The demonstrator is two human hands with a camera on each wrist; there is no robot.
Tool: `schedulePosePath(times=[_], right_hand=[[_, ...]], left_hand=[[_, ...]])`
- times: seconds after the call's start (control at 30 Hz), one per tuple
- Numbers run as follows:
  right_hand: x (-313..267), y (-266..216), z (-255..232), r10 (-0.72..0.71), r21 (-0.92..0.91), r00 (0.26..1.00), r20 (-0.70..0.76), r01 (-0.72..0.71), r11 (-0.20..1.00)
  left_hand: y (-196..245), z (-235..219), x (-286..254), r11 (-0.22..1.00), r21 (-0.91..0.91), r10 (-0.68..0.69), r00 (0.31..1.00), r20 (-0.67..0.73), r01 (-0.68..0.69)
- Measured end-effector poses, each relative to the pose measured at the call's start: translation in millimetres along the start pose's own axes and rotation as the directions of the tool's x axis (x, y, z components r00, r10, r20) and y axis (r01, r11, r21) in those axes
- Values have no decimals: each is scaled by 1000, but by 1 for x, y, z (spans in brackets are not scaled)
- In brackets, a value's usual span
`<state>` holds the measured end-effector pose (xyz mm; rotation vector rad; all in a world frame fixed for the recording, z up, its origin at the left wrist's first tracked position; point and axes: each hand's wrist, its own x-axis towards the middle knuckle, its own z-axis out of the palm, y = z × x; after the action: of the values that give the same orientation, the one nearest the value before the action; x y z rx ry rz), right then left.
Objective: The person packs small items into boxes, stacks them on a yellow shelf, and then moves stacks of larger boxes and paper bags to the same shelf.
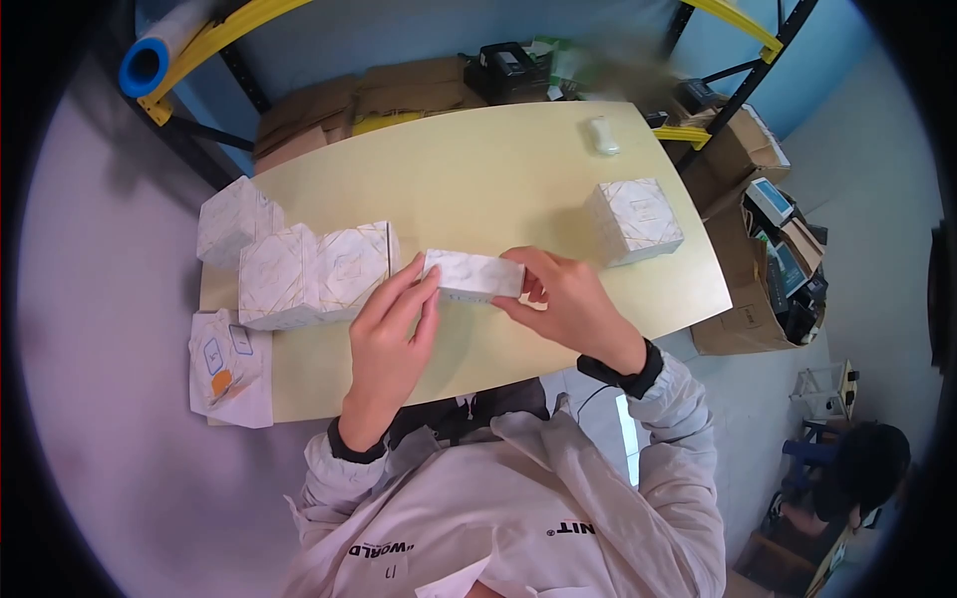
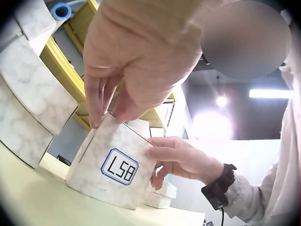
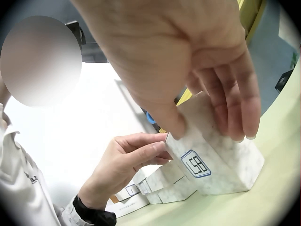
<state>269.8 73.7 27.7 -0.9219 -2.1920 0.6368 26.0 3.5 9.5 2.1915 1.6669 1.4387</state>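
Note:
A white marbled box [image 1: 474, 274] stands on the table in front of me, its label with blue border [image 2: 119, 166] facing my body. My left hand [image 1: 389, 329] pinches the box at its upper left edge with thumb and fingertips. At the opposite end, my right hand [image 1: 576, 307] holds it between the thumb on the near side and the fingers on the far side. Close to the left hand stands another marbled box with gold lines [image 1: 354, 264]. The right wrist view shows the right thumb and fingers [image 3: 230, 110] spread over the box's top.
More marbled boxes [image 1: 279, 279] are grouped at the table's left. Nearer sits a white package [image 1: 214, 364] with an orange patch. One marbled box [image 1: 640, 221] and a small white object [image 1: 602, 136] are on the right. Beyond the table are shelves, a filled carton [image 1: 753, 324] and another person [image 1: 867, 468].

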Motion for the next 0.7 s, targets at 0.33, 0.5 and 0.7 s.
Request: schedulePosePath(times=[0.33,0.5,0.7], right_hand=[[-34,4,-16,-67,-404,997,37,76,911],[-51,25,-17,-38,-523,997,62,65,850],[-60,48,-15,69,-500,995,77,-21,866]], left_hand=[[22,14,-9,945,-244,-182,971,156,216],[25,37,-10,963,-200,-108,939,325,180],[21,66,-13,988,-123,-48,935,350,97]])
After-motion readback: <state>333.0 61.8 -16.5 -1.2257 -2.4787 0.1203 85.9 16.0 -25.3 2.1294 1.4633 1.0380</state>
